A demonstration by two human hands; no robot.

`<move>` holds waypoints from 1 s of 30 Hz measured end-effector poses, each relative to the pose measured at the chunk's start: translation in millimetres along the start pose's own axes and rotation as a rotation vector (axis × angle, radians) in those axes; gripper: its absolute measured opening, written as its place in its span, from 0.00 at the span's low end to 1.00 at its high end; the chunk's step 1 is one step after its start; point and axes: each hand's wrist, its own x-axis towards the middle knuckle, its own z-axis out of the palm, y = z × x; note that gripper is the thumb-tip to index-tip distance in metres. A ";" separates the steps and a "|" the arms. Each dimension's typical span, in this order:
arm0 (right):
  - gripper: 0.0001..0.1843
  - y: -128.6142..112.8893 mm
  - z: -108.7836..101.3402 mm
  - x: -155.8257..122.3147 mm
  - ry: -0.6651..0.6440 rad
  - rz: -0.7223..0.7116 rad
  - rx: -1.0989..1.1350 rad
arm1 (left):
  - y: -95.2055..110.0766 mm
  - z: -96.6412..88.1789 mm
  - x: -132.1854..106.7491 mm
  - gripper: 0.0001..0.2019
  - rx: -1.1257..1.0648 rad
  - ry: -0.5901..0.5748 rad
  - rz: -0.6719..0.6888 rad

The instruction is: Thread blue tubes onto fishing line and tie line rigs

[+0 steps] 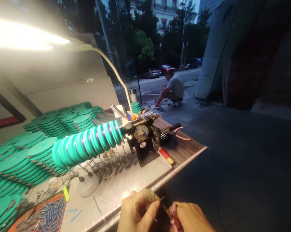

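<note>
At the table's front edge my left hand (139, 211) is closed in a pinch, with tape wrapped round one finger. A thin purple thread (155, 220) shows by its fingertips; whatever else they hold is too small to name. My right hand (194, 217) is closed round pink-handled scissors (175, 217), whose blades point towards the left fingertips. Beyond my hands stands a hand-cranked winding machine (142, 132) with a dial and gears. A row of green spools (87, 145) sits on its shaft, purple thread showing between them. Several small metal fittings hang below the spools.
Stacks of green discs (17, 164) fill the left side. An orange tray (63, 209) holds metal pins, near a yellow-handled tool (66, 193). Pink-handled pliers (183, 133) and a red-and-yellow handle (166, 156) lie right. A lamp (114, 66) arches overhead; a person (174, 87) sits outside.
</note>
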 end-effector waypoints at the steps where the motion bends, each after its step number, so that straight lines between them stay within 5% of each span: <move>1: 0.04 -0.4 -0.5 0.4 0.007 -0.008 -0.007 | 0.2 0.1 -0.2 0.11 -0.012 -0.003 -0.003; 22: 0.12 5.5 10.5 2.5 0.006 0.031 -0.231 | -7.3 2.8 5.2 0.09 0.037 -0.061 0.017; 25: 0.16 4.0 5.9 -0.2 0.019 0.025 -0.021 | -8.1 7.3 4.9 0.09 0.097 0.004 0.051; 30: 0.10 -11.1 -4.5 -2.7 0.276 -0.131 0.487 | -11.1 13.9 4.3 0.09 0.418 0.162 0.199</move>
